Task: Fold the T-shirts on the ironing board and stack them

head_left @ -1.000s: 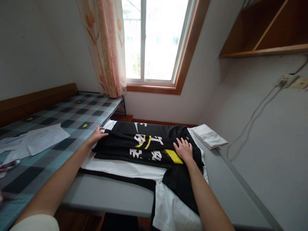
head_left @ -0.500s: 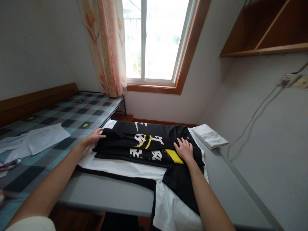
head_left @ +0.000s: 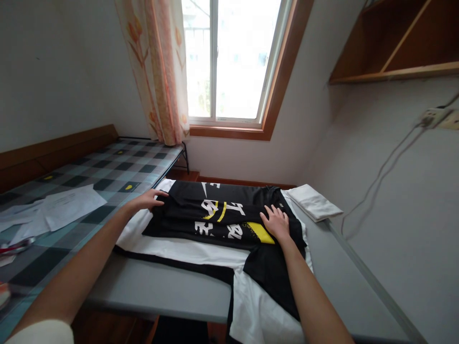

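A black T-shirt (head_left: 186, 200) with white lettering and yellow marks lies over white cloth (head_left: 186, 251) on a grey table. At the shirt's left edge, my left hand (head_left: 146, 199) pinches the black fabric between thumb and fingers. My right hand (head_left: 277, 222) rests flat on the shirt's right part beside the yellow patch, fingers spread and holding nothing. A black-and-white sleeve (head_left: 261, 306) hangs toward the table's near edge, partly under my right forearm.
A folded white cloth (head_left: 315, 203) lies at the table's (head_left: 172, 291) back right. To the left, papers (head_left: 71, 205) lie on a checked bed (head_left: 139, 160). A curtain (head_left: 165, 71) hangs by the window, and a cable (head_left: 380, 177) runs down the right wall.
My left hand has shifted right, drawing the shirt's left edge inward, so more white cloth shows there. My right hand stays in place on the shirt.
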Motion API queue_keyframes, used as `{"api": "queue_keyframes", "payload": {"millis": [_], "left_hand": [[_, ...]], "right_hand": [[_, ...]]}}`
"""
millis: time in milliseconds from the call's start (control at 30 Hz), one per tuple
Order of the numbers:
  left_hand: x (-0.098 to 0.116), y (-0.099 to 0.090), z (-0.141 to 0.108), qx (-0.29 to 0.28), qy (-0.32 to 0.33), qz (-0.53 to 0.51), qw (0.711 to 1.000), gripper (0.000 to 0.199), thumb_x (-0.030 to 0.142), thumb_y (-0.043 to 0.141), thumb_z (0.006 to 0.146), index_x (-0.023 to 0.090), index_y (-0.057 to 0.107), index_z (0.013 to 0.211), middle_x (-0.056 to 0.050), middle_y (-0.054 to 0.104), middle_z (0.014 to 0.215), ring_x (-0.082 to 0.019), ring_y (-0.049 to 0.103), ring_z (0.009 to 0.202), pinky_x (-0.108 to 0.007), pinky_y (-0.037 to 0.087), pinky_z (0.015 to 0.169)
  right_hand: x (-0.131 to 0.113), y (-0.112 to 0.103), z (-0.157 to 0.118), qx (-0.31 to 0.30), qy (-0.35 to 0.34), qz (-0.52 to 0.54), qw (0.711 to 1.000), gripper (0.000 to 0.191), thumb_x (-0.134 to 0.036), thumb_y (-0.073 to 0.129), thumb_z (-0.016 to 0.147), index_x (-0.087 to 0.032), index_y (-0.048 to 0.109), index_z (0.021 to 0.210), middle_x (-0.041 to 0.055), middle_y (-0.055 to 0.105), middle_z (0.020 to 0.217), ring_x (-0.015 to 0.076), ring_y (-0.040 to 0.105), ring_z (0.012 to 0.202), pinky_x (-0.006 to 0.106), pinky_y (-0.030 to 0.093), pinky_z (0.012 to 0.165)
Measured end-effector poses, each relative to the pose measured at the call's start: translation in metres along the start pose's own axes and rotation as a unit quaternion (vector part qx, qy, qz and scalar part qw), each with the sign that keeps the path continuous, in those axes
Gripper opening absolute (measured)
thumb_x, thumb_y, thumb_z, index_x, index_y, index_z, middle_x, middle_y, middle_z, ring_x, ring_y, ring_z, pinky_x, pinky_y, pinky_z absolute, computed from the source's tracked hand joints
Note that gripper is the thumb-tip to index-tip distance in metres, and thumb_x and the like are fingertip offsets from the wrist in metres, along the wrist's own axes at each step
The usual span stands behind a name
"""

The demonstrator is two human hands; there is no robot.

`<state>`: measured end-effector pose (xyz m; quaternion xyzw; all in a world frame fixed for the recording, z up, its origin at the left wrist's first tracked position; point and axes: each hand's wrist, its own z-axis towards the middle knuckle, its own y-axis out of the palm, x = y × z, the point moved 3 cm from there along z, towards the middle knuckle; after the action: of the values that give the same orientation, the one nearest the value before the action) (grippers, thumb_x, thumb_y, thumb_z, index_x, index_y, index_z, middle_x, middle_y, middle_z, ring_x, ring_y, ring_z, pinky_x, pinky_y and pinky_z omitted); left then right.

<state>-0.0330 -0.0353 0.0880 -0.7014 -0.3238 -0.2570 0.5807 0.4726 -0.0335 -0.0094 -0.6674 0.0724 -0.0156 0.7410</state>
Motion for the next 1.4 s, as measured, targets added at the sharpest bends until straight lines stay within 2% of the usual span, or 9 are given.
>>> {"api": "queue_keyframes", "payload": {"millis": [133,267,333,433,567,733,900,1033,1400], "left_hand": [[0.052,0.038,0.006,-0.039,0.055,-0.006,0.998,0.059,0.026,0.075,0.057,0.020,0.067,0.115,-0.007,0.068,0.105,-0.013,0.059,0.055,-0.023,0.049,0.042],[0.084,0.110,0.009,-0.091,0.103,0.010,0.990,0.066,0.028,0.069,0.069,0.025,0.053,0.134,-0.010,0.062,0.120,-0.010,0.061,0.055,-0.022,0.050,0.046],[0.090,0.143,0.009,-0.114,0.131,0.059,0.983,0.057,0.034,0.065,0.077,0.022,0.054,0.131,-0.011,0.062,0.119,-0.013,0.064,0.061,-0.024,0.052,0.052],[0.090,0.168,0.009,-0.034,0.175,0.196,0.964,0.034,0.040,0.060,0.081,0.018,0.064,0.106,-0.011,0.065,0.105,-0.021,0.067,0.083,-0.029,0.052,0.070],[0.084,0.171,0.009,0.042,0.128,0.310,0.941,0.034,0.047,0.055,0.083,0.019,0.059,0.101,-0.015,0.067,0.101,-0.030,0.066,0.094,-0.036,0.050,0.076],[0.081,0.170,0.009,0.011,0.100,0.342,0.934,0.038,0.045,0.058,0.078,0.020,0.054,0.106,-0.016,0.069,0.100,-0.034,0.067,0.095,-0.037,0.048,0.073],[0.084,0.171,0.009,0.011,0.132,0.319,0.939,0.025,0.033,0.057,0.078,0.023,0.055,0.101,-0.011,0.070,0.097,-0.029,0.067,0.093,-0.032,0.046,0.071],[0.089,0.174,0.006,-0.027,0.160,0.270,0.949,0.021,0.032,0.059,0.076,0.025,0.058,0.096,-0.005,0.070,0.090,-0.024,0.067,0.086,-0.028,0.044,0.066],[0.087,0.176,0.003,-0.062,0.153,0.222,0.961,0.019,0.034,0.057,0.079,0.026,0.061,0.096,0.000,0.069,0.083,-0.019,0.065,0.076,-0.026,0.042,0.062]], "right_hand": [[0.001,0.001,0.001,0.004,0.001,0.001,1.000,0.055,-0.051,0.033,0.096,-0.026,0.046,0.143,0.0065,0.038,0.152,0.0264,0.033,0.139,0.044,0.022,0.113],[0.001,0.001,0.000,0.002,-0.002,0.005,1.000,0.056,-0.051,0.032,0.096,-0.026,0.046,0.143,0.0062,0.038,0.152,0.0261,0.033,0.139,0.044,0.022,0.113],[0.002,0.001,0.000,0.002,-0.002,0.005,1.000,0.056,-0.051,0.031,0.096,-0.026,0.046,0.143,0.0061,0.038,0.152,0.0259,0.033,0.139,0.043,0.021,0.113],[0.002,0.001,0.000,0.000,-0.003,0.007,1.000,0.056,-0.051,0.031,0.096,-0.026,0.045,0.143,0.0063,0.038,0.152,0.0258,0.032,0.139,0.043,0.021,0.113],[0.003,0.002,0.001,-0.001,-0.002,0.005,1.000,0.056,-0.051,0.031,0.096,-0.026,0.045,0.144,0.0064,0.038,0.153,0.0256,0.032,0.139,0.043,0.021,0.113],[0.002,0.001,0.002,-0.002,0.000,0.011,1.000,0.055,-0.051,0.034,0.096,-0.026,0.046,0.143,0.0060,0.038,0.152,0.0253,0.033,0.139,0.043,0.021,0.113],[0.002,0.000,0.001,0.001,-0.001,0.011,1.000,0.054,-0.050,0.035,0.095,-0.026,0.047,0.143,0.0062,0.039,0.152,0.0256,0.033,0.139,0.043,0.022,0.113],[0.002,-0.001,0.000,0.004,-0.004,0.012,1.000,0.054,-0.050,0.034,0.095,-0.026,0.047,0.142,0.0064,0.040,0.152,0.0258,0.034,0.138,0.043,0.022,0.112],[0.002,-0.001,0.000,0.005,-0.002,0.010,1.000,0.055,-0.051,0.034,0.095,-0.026,0.047,0.142,0.0060,0.039,0.152,0.0257,0.034,0.138,0.043,0.022,0.113]]}}
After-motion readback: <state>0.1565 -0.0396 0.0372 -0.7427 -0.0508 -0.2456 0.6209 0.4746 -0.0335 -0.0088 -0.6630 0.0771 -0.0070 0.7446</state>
